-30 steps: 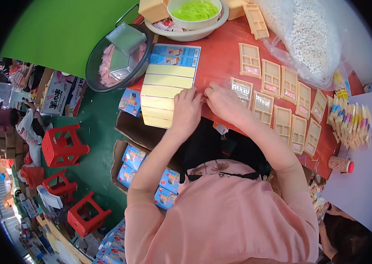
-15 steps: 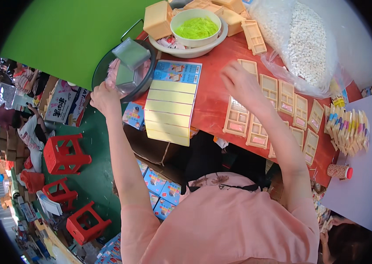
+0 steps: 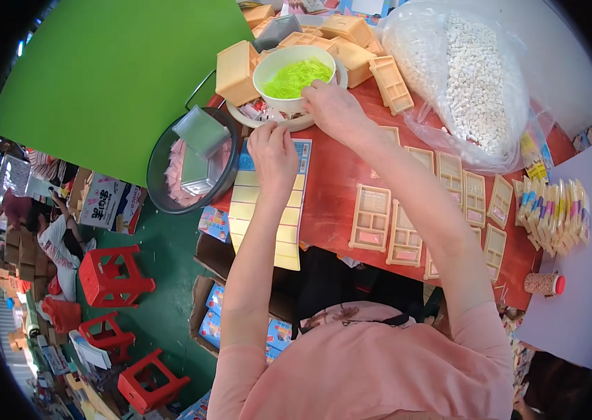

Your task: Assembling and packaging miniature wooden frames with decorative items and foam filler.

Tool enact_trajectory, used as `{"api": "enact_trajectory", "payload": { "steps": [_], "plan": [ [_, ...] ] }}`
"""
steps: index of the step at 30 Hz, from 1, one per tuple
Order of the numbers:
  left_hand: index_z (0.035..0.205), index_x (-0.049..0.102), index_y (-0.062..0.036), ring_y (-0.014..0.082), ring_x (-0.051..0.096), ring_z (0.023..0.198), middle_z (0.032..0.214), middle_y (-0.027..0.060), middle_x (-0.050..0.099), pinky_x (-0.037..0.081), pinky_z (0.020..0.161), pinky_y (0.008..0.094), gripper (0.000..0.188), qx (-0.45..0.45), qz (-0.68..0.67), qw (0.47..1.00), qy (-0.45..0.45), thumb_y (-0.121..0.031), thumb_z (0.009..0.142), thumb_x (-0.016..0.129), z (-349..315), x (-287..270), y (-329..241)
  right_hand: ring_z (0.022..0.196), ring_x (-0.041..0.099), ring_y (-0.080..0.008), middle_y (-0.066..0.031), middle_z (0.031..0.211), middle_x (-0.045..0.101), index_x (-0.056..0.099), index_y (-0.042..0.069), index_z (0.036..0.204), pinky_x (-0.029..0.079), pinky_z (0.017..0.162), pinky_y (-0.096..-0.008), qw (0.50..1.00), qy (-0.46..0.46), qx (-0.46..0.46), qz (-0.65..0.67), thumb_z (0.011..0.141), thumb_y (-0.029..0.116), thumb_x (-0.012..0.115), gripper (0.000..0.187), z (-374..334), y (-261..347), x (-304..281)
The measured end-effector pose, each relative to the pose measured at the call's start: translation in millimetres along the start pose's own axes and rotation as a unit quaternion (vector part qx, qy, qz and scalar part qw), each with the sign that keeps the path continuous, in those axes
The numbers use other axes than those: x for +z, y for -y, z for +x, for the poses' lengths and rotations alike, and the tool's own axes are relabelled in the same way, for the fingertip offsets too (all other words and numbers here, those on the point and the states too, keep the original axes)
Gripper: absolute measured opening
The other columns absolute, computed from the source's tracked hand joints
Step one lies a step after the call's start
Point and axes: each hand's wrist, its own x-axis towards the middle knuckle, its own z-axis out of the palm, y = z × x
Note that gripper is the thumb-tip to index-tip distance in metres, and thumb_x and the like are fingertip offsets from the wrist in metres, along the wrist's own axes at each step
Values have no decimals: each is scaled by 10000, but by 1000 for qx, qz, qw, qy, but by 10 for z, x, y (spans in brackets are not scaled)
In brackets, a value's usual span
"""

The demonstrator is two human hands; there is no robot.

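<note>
My left hand (image 3: pixel 273 155) hovers over the upper part of a blue-and-yellow printed sheet (image 3: pixel 268 217), near the front rim of a cream basin (image 3: pixel 303 124). Its fingers are drawn together, and anything in them is hidden. Beside it, my right hand (image 3: pixel 332 110) is at the near right rim of a white bowl (image 3: pixel 275 102) that rests in the basin. Bright green plastic strips (image 3: pixel 298 78) fill the bowl. The right fingertips are closed together by the strips; what they hold is too small to make out. Under my right forearm lie several beige compartment trays (image 3: pixel 370 218), some with pink pieces.
A dark bucket (image 3: pixel 158 189) with pink pieces and clear boxes stands left. Beige boxes (image 3: pixel 237 73) pile up behind the bowl. A plastic bag of white pieces (image 3: pixel 474 84), bundled packets (image 3: pixel 555 217) and a red-lidded jar (image 3: pixel 542 283) are right. Red stools (image 3: pixel 114 276) stand left.
My left hand has left the bucket and moved right, over the sheet. My right hand has gone from above the trays leftward and away from me to the bowl of green strips.
</note>
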Motion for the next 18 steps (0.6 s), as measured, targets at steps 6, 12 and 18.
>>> {"api": "enact_trajectory", "payload": {
  "steps": [6,12,18],
  "plan": [
    [973,692,12,369,614,1037,1084,177,664,499,905,438,129,-6,-34,999,16,-28,850,691,51,56,79,935,674,-370,-175,999,644,672,36,979,561,806,-461,999,-25,-42,-19,889,112,640,122,480,-268,-285],
    [985,680,29,377,626,1039,1096,182,669,506,925,442,132,14,-4,999,28,-28,866,679,38,148,-3,1047,627,-372,-176,1102,603,650,44,1131,528,865,-472,998,-46,30,-32,901,142,682,252,818,-804,22],
    [1017,671,50,360,659,961,1024,203,685,519,857,419,207,-135,-69,979,137,-122,902,679,381,142,118,1038,640,-379,-200,1060,607,672,47,1079,541,864,-475,992,-122,-15,-27,901,135,645,200,848,-859,170]
  ]
}}
